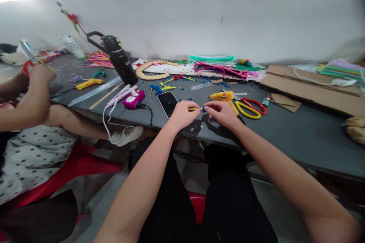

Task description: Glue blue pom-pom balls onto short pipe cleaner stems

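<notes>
My left fingers (pixel 190 107) pinch one end of a yellow pipe cleaner (pixel 195 109). My right fingers (pixel 207 109) pinch the other end, where a small blue bit (pixel 203 109) sits on it. Both hands are closed on it, so the short length lies level between them. I judge that a grip at each end holds so thin a piece steady. My left hand (pixel 182 113) and right hand (pixel 221 112) hover just above the bench (pixel 299 133) near its front edge, close to my body.

A phone (pixel 167 103) lies face up just left of my left hand, by the front edge. A yellow glue gun (pixel 225 97) lies just behind my right hand, and yellow-and-red scissors (pixel 251 108) lie to its right, both probably kept within easy reach. Farther left, a pink device (pixel 133 99) has its cable running over the front edge. A black bottle (pixel 119 59) stands behind it. Cardboard sheets (pixel 308 83) lie toward the bench's back right. At the far left end, another person's hand (pixel 40 73) holds something I cannot make out.
</notes>
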`<state>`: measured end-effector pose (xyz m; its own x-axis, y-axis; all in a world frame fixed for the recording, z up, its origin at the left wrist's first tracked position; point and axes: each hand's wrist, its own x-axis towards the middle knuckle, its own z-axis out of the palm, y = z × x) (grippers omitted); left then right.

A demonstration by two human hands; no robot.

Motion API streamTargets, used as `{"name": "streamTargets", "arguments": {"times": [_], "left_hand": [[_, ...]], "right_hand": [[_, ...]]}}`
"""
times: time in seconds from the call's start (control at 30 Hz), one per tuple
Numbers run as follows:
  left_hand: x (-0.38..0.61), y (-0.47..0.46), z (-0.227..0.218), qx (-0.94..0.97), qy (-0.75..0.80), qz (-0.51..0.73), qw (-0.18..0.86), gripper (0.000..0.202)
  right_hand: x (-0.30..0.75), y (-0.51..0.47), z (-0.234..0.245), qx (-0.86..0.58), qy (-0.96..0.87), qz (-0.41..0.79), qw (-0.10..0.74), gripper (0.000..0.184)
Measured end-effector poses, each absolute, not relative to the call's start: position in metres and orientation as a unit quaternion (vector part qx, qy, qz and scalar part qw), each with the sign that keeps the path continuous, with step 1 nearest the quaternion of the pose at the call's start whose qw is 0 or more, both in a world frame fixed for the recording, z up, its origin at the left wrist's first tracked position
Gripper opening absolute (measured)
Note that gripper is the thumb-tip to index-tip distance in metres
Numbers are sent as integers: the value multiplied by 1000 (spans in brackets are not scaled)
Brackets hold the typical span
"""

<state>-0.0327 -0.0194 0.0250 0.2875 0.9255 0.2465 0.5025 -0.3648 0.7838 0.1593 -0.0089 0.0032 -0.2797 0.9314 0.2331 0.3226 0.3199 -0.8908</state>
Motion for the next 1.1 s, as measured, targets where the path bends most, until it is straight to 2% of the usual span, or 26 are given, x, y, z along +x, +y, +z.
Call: {"name": "streamTargets", "arguments": {"times": [0.4,0.57,0.77,0.9,1.1], "left_hand": [[-37,-20,26,779,461,344,252,22],[-67,-15,29,739,546,335,208,22],[-102,-10,32,658,642,338,201,18],[-106,-9,29,637,657,353,194,17],[-105,-8,27,611,668,370,208,16]], "right_hand": [[160,-6,1,-438,-701,390,405,31],[161,-9,0,-441,-709,378,399,32],[157,1,4,-440,-806,275,283,39],[141,23,12,-454,-840,191,228,16],[108,52,6,-482,-850,122,176,23]]}}
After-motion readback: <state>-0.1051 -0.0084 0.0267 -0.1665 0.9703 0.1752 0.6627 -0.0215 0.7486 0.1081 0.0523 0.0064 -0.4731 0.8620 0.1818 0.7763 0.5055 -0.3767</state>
